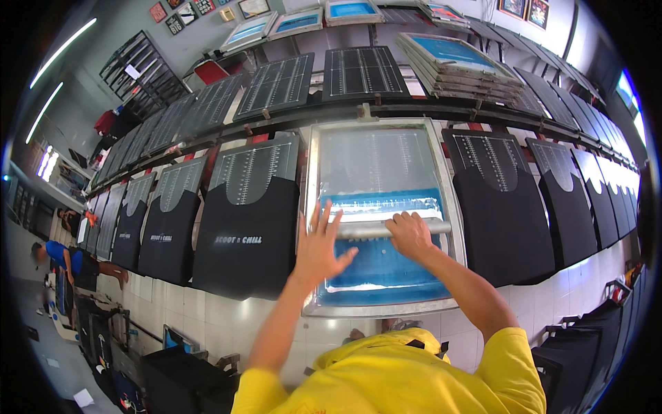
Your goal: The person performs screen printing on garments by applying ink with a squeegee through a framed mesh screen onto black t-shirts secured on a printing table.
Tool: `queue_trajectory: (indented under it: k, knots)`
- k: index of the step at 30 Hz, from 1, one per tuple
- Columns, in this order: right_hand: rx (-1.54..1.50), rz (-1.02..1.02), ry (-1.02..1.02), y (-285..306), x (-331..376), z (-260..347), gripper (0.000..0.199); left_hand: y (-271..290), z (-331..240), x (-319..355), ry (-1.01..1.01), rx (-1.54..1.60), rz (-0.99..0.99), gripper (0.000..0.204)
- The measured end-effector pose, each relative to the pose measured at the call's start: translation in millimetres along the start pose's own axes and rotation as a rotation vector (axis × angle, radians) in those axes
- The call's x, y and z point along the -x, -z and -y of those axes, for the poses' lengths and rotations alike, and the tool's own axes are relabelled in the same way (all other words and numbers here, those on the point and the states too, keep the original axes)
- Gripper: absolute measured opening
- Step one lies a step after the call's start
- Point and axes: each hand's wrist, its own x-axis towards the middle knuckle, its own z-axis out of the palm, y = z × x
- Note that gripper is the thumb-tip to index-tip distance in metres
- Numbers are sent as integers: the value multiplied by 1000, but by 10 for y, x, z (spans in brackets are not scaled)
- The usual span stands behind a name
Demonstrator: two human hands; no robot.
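A silver-framed printing screen (386, 311) lies flat before me, its lower mesh coated blue (389, 265) and its upper part translucent grey. Across the blue area rests a squeegee (362, 230) with a pale grey handle. White ink (386, 214) is spread along the far side of it. My right hand (412, 236) is wrapped round the handle, right of its middle. Fingers spread, my left hand (318, 252) is over the screen's left edge by the squeegee's left end; whether it touches either is unclear. What lies under the screen is mostly hidden.
Left of the screen, a black shirt (241, 265) with small white print covers a board; another black shirt (498, 228) lies to the right. Rows of boards (365, 72) run behind. Stacked screens (462, 65) stand far right. A person in blue (58, 257) is at far left.
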Motion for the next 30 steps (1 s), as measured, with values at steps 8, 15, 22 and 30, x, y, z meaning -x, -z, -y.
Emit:
queue_trajectory:
  k: [8, 15, 22, 30]
  knots:
    - [-110, -121, 63, 119, 389, 124, 33, -507, -1128, 1882, 933, 1370, 950, 43]
    - [-223, -141, -11, 407, 64, -135, 34, -751, -1209, 1860, 958, 1565, 1025, 59]
    - [-266, -164, 0, 354, -117, -267, 28, -1089, -1277, 2122, 845, 1578, 788, 57]
    - [-162, -90, 1, 78, -201, -377, 29, -965, -1298, 2049, 819, 1468, 761, 54]
